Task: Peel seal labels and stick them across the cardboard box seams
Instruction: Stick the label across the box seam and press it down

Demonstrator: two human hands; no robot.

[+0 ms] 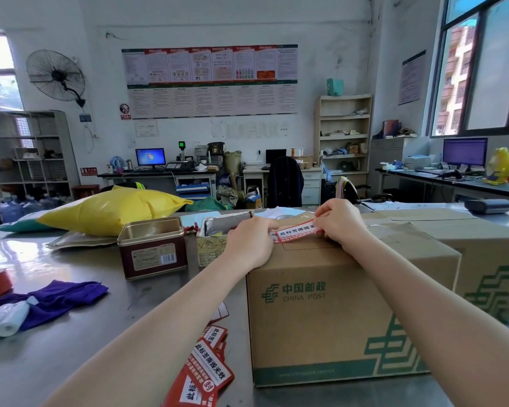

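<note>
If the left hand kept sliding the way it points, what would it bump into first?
Probably the right hand. The left hand points rightward along the label over the box top, and both hands pinch that label's ends; depth is unclear.

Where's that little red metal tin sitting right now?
In the head view, the red tin stands open on the table, left of the cardboard box, just in front of the yellow bag.

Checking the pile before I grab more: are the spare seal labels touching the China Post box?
Apart. The head view shows bare tabletop between the spare seal labels and the near left edge of the China Post box.
</note>
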